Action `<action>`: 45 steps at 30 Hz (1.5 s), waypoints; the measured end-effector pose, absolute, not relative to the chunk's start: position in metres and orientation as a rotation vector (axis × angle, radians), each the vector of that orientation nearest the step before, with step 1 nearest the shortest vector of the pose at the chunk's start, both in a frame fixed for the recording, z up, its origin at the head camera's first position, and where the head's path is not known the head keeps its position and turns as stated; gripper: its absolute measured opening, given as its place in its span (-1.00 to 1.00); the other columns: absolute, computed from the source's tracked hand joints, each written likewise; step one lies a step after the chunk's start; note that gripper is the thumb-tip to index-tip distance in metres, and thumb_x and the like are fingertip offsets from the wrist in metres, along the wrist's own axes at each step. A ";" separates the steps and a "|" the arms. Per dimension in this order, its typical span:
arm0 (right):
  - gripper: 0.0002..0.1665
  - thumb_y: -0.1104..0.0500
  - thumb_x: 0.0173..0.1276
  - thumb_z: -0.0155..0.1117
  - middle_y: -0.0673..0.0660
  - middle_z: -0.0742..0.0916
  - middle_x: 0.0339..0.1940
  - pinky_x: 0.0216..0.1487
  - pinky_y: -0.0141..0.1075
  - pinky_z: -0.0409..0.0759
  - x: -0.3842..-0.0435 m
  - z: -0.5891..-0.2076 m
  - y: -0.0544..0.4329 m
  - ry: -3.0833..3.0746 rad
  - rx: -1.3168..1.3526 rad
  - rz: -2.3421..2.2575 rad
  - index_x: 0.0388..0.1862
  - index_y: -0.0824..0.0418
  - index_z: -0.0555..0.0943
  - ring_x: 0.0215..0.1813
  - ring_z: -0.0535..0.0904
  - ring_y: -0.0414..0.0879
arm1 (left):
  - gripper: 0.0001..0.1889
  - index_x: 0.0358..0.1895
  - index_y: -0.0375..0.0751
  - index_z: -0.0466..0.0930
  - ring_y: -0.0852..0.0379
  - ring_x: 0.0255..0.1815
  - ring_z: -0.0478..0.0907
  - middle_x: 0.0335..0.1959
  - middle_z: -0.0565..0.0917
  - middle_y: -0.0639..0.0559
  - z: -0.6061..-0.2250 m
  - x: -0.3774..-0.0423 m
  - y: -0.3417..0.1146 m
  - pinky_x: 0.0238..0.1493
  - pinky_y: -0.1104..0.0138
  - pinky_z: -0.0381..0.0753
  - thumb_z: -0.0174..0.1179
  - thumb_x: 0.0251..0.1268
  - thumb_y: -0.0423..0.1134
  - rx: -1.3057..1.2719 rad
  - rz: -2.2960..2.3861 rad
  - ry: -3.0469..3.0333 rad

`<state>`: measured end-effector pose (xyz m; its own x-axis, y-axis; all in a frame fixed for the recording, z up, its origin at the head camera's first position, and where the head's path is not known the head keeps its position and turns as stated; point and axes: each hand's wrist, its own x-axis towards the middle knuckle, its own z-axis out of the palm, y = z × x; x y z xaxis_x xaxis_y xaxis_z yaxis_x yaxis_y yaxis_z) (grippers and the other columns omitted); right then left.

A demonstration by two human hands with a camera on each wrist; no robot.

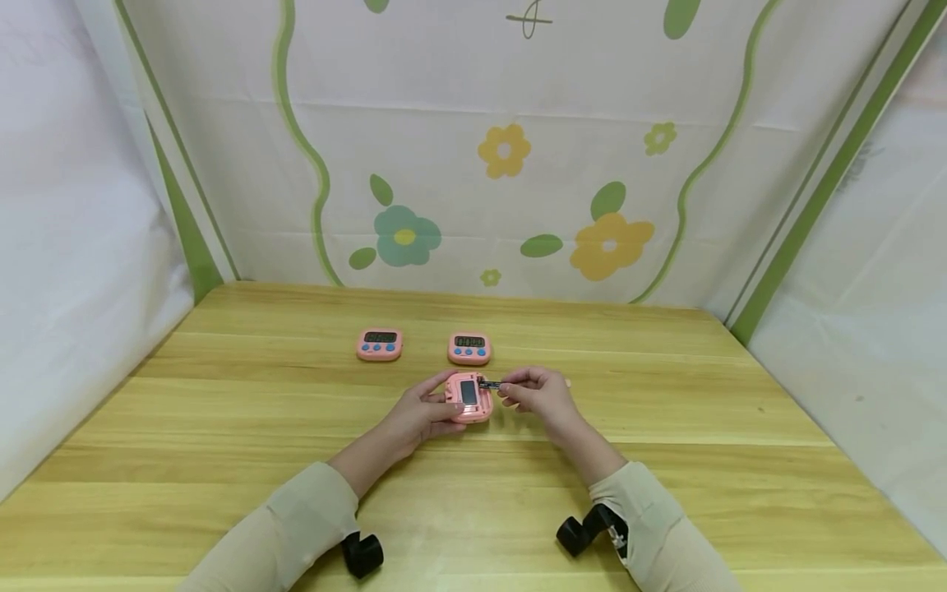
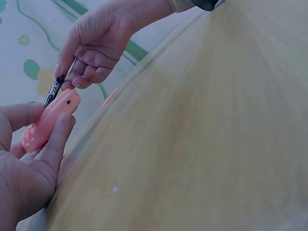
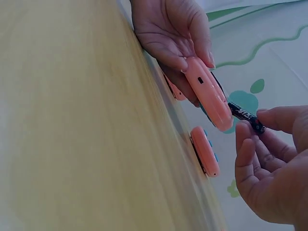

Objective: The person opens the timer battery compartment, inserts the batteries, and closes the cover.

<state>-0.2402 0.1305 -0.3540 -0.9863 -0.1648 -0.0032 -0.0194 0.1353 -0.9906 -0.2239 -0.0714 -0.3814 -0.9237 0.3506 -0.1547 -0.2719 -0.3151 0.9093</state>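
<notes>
A pink digital timer (image 1: 470, 398), its back turned up toward the head camera, is gripped between the thumb and fingers of my left hand (image 1: 418, 418). My right hand (image 1: 541, 398) pinches a thin black battery (image 1: 490, 385) with pale lettering. In the right wrist view the battery (image 3: 245, 117) slants between the fingertips and the timer (image 3: 210, 94), its near end at the timer's edge. The left wrist view shows the battery (image 2: 54, 90) at the top of the timer's far side; how far it reaches in is hidden.
Two more pink timers with blue buttons, a left one (image 1: 381, 345) and a right one (image 1: 469, 349), lie face up on the wooden table (image 1: 473, 526) beyond my hands. A printed fabric sheet (image 1: 444, 164) hangs behind the table. Black camera mounts sit at both wrists.
</notes>
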 end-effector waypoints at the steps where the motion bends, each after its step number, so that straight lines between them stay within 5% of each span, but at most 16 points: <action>1: -0.81 0.40 0.09 0.17 0.20 0.65 -0.43 -0.39 -0.21 0.55 -0.240 -0.354 0.130 2.282 -0.199 -1.981 -0.28 0.47 0.51 -0.45 0.56 -0.08 | -0.30 0.30 -0.11 0.05 -0.01 -0.33 0.54 -0.03 0.41 -0.33 -0.381 -0.224 -0.071 -0.20 0.19 0.53 0.07 0.06 -0.54 0.091 2.276 1.548; 14: -0.70 0.25 0.05 0.29 0.13 0.63 -0.44 -0.40 -0.26 0.58 -0.238 -0.359 0.134 2.046 -0.615 -2.010 -0.24 0.41 0.57 -0.48 0.52 -0.12 | -0.31 0.30 -0.16 0.03 -0.03 -0.31 0.53 -0.01 0.37 -0.39 -0.382 -0.224 -0.070 -0.20 0.19 0.53 0.05 0.07 -0.56 0.093 2.301 1.549; 30: -0.61 0.39 0.11 0.18 0.19 0.64 -0.43 -0.35 -0.25 0.58 -0.237 -0.359 0.130 2.014 -0.515 -1.913 -0.09 0.59 0.43 -0.44 0.55 -0.11 | -0.32 0.30 -0.17 0.03 0.03 -0.38 0.54 -0.06 0.42 -0.35 -0.383 -0.224 -0.071 -0.20 0.19 0.53 0.05 0.08 -0.55 0.124 2.288 1.553; 37: -0.63 0.38 0.09 0.21 0.20 0.64 -0.43 -0.38 -0.24 0.58 -0.235 -0.361 0.126 2.121 -0.499 -1.876 -0.11 0.55 0.47 -0.46 0.55 -0.15 | -0.30 0.30 -0.16 0.04 0.00 -0.33 0.54 -0.05 0.42 -0.34 -0.381 -0.223 -0.071 -0.22 0.20 0.54 0.08 0.06 -0.53 0.118 2.246 1.577; 45: -0.54 0.40 0.00 0.26 0.12 0.55 -0.53 -0.57 -0.46 0.38 -0.234 -0.360 0.123 2.311 -0.499 -1.765 -0.03 0.39 0.48 -0.54 0.39 -0.18 | -0.31 0.30 -0.15 0.04 -0.01 -0.32 0.54 -0.07 0.43 -0.32 -0.381 -0.223 -0.072 -0.22 0.21 0.54 0.08 0.07 -0.51 0.134 2.236 1.576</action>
<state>-0.2341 0.1230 -0.3605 -0.9251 -0.3762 0.0512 -0.1485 0.2343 -0.9607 -0.2232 -0.0719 -0.3809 -0.9154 0.3742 -0.1487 -0.2659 -0.2844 0.9211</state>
